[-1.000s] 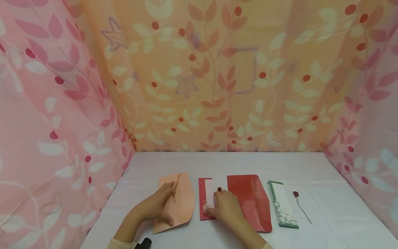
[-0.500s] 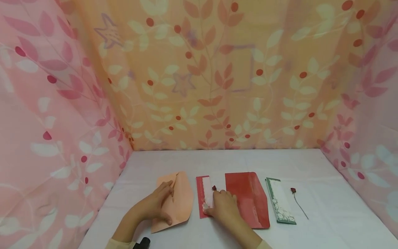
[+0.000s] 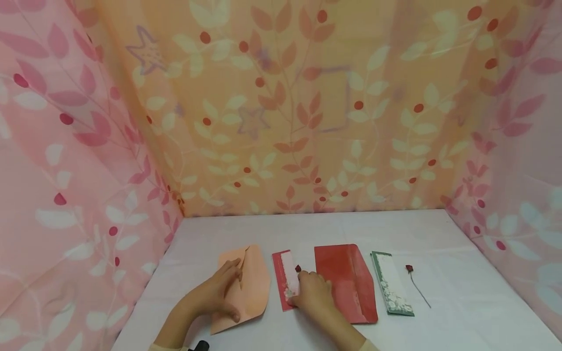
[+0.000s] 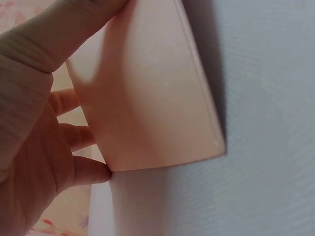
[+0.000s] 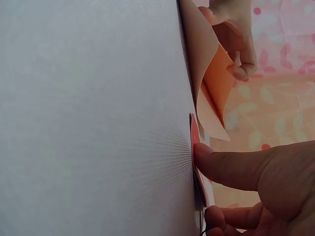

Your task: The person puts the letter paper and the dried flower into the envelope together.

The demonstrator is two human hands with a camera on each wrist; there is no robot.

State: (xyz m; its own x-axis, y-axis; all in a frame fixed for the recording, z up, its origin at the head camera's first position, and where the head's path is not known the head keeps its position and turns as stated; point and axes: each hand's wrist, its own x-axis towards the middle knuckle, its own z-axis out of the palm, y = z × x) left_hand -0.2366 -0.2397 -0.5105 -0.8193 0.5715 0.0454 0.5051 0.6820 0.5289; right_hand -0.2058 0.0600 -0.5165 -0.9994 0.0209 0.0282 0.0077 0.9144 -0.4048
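My left hand [image 3: 215, 292] grips the peach envelope [image 3: 255, 287] across its left part, thumb at the near edge and fingers toward the far side. In the right wrist view the envelope [image 5: 216, 81] bulges and gapes. My right hand [image 3: 315, 296] holds a slim red card [image 3: 278, 273] with a pale floral panel, thumb at its near end and fingers along its right side. A small dried rose [image 3: 298, 268] shows its dark red head just beyond those fingers; its stem is mostly hidden. In the right wrist view the thumb presses the card [image 5: 195, 129].
A red envelope [image 3: 335, 278] lies beside my right hand, partly behind it. Farther right are a green-edged floral card [image 3: 391, 285] and a second dried rose [image 3: 410, 268] with a thin stem. Patterned curtains [image 3: 263, 161] bound the white table [image 3: 246, 229]. A black object [image 3: 202, 345] sits at the near edge.
The red card has turned slightly, its far end swinging left. The rose head beyond my right fingers has shifted left with it. My left hand keeps its grip; the head view has drifted a little.
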